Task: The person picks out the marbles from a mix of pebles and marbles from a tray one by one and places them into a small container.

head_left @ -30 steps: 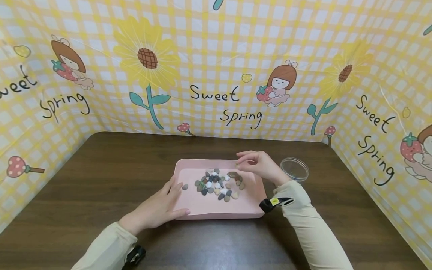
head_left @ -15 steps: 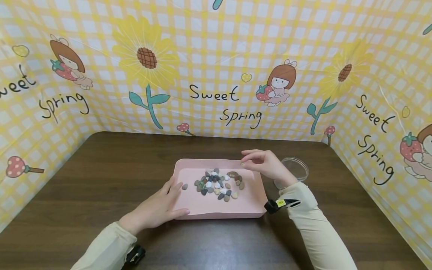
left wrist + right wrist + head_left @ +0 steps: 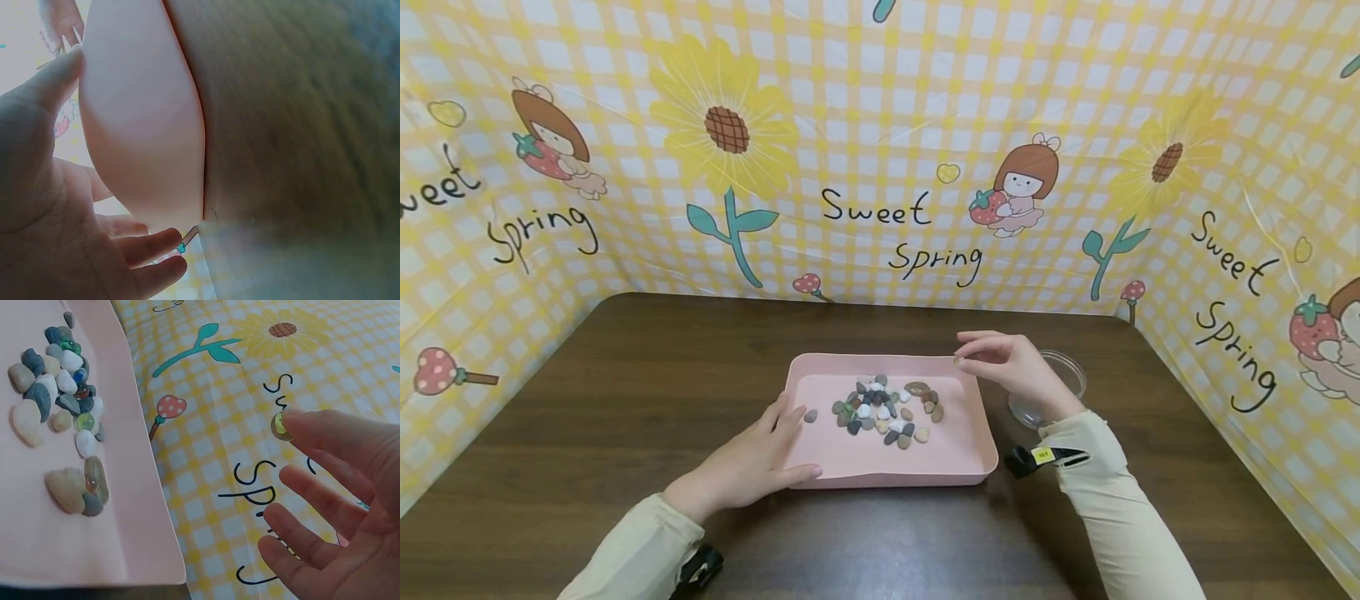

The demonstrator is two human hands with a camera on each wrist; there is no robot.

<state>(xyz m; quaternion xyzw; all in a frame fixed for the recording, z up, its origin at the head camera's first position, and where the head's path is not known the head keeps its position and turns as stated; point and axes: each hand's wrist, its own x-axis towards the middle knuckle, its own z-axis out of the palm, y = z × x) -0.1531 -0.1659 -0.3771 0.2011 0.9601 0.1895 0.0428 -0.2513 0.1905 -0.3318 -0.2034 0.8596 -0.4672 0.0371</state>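
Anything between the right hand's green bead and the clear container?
Nothing visible. In the head view the right hand itself partly covers the container; the bead shows by the far right corner of the tray, height above it unclear.

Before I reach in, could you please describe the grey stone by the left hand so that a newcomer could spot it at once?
On the brown table sits a shallow pink tray. Just inside its left end, beside the person's left hand, lies a small grey stone. Unlike the other stones, which lie gathered farther right, it sits well apart on its own.
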